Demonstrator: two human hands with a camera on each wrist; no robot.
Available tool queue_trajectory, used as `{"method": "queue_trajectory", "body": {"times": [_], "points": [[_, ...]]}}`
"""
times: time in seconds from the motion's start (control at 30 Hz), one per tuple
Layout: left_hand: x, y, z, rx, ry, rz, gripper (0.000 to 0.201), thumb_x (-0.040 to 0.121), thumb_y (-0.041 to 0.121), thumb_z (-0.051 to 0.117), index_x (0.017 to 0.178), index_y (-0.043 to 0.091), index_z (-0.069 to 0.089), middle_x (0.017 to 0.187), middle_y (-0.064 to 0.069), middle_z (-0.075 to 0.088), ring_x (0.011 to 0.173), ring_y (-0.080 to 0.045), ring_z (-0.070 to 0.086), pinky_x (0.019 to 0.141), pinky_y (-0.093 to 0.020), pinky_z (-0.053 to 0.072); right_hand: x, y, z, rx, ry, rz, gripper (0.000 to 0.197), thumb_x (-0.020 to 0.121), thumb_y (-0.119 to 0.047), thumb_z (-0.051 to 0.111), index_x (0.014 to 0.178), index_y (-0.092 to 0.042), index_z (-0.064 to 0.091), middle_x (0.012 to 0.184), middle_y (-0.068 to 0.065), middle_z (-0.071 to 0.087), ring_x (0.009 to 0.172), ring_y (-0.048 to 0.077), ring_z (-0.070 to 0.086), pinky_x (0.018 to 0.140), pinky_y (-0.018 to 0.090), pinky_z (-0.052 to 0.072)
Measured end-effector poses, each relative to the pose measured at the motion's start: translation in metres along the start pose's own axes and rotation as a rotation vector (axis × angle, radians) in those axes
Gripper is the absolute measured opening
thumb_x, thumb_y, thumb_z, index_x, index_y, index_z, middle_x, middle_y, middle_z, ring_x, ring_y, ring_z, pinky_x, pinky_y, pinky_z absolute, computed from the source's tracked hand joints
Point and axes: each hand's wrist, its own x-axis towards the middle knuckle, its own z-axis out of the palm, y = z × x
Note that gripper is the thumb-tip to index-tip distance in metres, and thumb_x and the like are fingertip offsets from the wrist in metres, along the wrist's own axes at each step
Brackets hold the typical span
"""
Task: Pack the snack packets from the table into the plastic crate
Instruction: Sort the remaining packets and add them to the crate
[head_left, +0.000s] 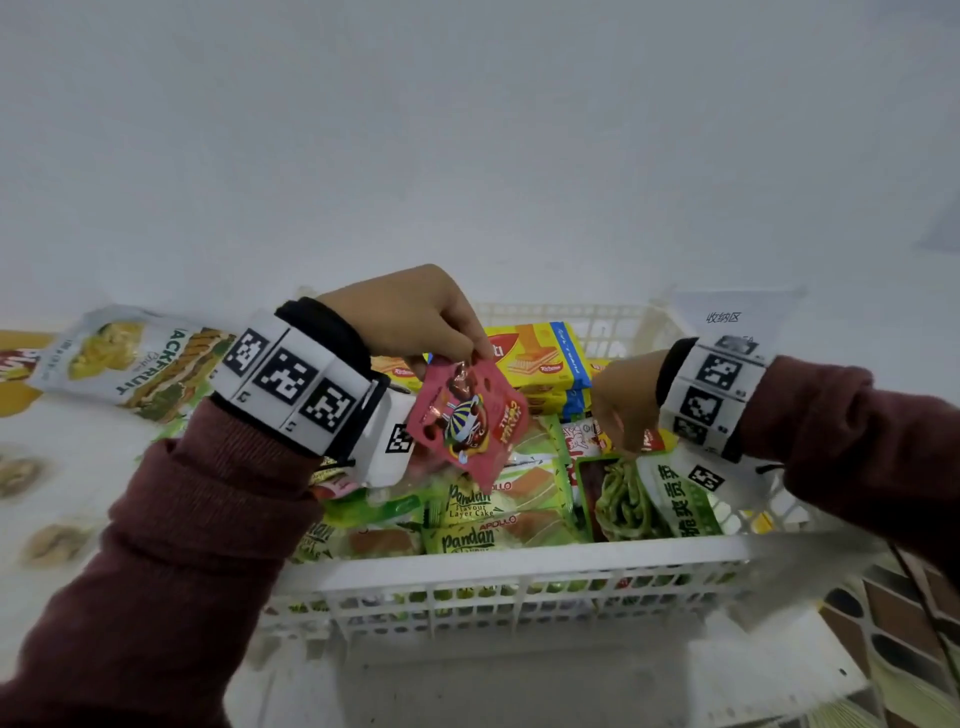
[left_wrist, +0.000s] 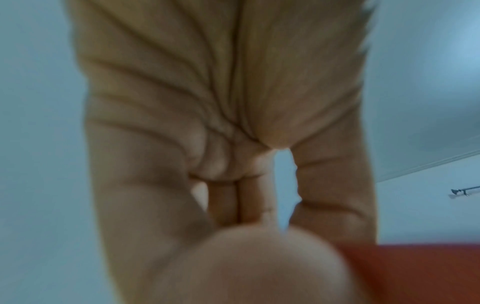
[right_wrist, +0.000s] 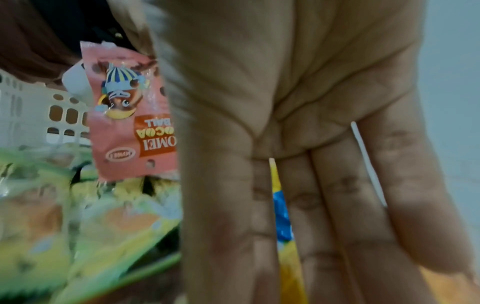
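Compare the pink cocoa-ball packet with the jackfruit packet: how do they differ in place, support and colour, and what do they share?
The pink cocoa-ball packet hangs over the white crate, pinched by the left hand; the jackfruit packet lies flat on the table, outside the crate and untouched. The pink one looks smaller; the jackfruit one is white, yellow and green. Both are sealed snack packets not yet resting in the crate.
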Motion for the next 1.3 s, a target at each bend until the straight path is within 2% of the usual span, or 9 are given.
{"method": "queue_trajectory", "body": {"times": [0.4,0.6,0.7,0.83,0.93,1.0,1.07,1.2,1.3], "points": [[0.03,0.065,0.0,-0.039,0.037,0.199,0.033,0.084,-0.003,0.061,0.112,0.015,0.062,0.07,0.007,0.059,0.058,-0.008,0.056,0.05,-0.013,0.049,-0.073,0.104,-0.007,0.419,0.267,0.331,0.047,0.079,-0.04,0.068,0.115,-0.012,0.055,0.076,0.003,0.061,0.058,0.012,0.055,0.056,0.019,0.041],[0.088,0.089,0.064,-0.291,0.296,0.034,0.029,0.083,-0.006,0.058,0.112,-0.004,0.059,0.105,-0.014,0.059,0.096,-0.031,0.064,0.083,-0.041,0.056,-0.048,0.12,0.042,0.522,0.181,0.241,0.066,0.084,-0.045,0.061,0.135,-0.011,0.037,0.072,-0.007,0.064,0.058,0.008,0.059,0.064,0.02,0.049],[0.104,0.092,0.096,-0.184,0.175,-0.073,0.01,0.086,0.004,0.059,0.077,0.009,0.059,0.075,0.0,0.053,0.071,-0.016,0.055,0.054,-0.009,0.047,-0.046,0.125,0.048,0.514,0.211,0.163,0.058,0.084,-0.047,0.06,0.129,-0.013,0.044,0.083,-0.005,0.071,0.061,0.005,0.059,0.077,0.022,0.051],[0.112,0.094,0.13,0.185,-0.019,-0.141,0.033,0.088,0.014,0.058,0.06,0.013,0.042,0.06,-0.001,0.044,0.058,-0.017,0.047,0.041,-0.017,0.036,-0.045,0.128,0.048,0.441,0.233,0.077,0.055,0.086,-0.045,0.059,0.124,-0.007,0.047,0.083,-0.003,0.069,0.059,0.005,0.057,0.088,0.028,0.048],[0.107,0.105,0.139,0.501,-0.119,-0.138,0.023,0.091,0.021,0.056,0.089,-0.001,0.061,0.087,-0.015,0.063,0.086,-0.029,0.059,0.065,-0.031,0.049,-0.042,0.131,0.047,0.403,0.235,0.024,0.053,0.085,-0.046,0.059,0.117,-0.004,0.052,0.085,0.001,0.07,0.058,0.008,0.057,0.082,0.027,0.048],[0.102,0.108,0.141,0.656,-0.166,-0.145,0.036,0.091,0.029,0.056,0.11,-0.002,0.06,0.089,-0.011,0.064,0.073,-0.023,0.056,0.066,-0.031,0.049,-0.041,0.132,0.046,0.376,0.232,0.008,0.053,0.085,-0.047,0.059,0.111,-0.002,0.057,0.088,0.004,0.072,0.06,0.011,0.058,0.078,0.026,0.048],[0.099,0.112,0.142,0.752,-0.174,-0.168,0.041,0.089,0.037,0.058,0.111,0.003,0.059,0.073,-0.002,0.056,0.061,-0.016,0.05,0.054,-0.025,0.043,-0.04,0.134,0.046,0.351,0.227,-0.004,0.054,0.084,-0.05,0.058,0.109,-0.001,0.061,0.09,0.007,0.073,0.064,0.013,0.058,0.072,0.022,0.046],[0.098,0.117,0.147,0.774,-0.192,-0.146,0.053,0.088,0.045,0.057,0.124,0.006,0.054,0.122,-0.005,0.059,0.11,-0.023,0.057,0.08,-0.029,0.046,-0.04,0.136,0.047,0.327,0.235,-0.023,0.056,0.084,-0.052,0.057,0.107,-0.002,0.062,0.089,0.007,0.073,0.062,0.012,0.057,0.064,0.019,0.043],[0.1,0.119,0.154,0.799,-0.157,-0.139,0.052,0.09,0.048,0.051,0.121,0.007,0.057,0.106,-0.003,0.063,0.098,-0.023,0.059,0.08,-0.03,0.048,-0.04,0.137,0.048,0.337,0.241,-0.045,0.058,0.083,-0.054,0.057,0.107,-0.001,0.063,0.091,0.007,0.073,0.062,0.011,0.057,0.063,0.017,0.043]]}}
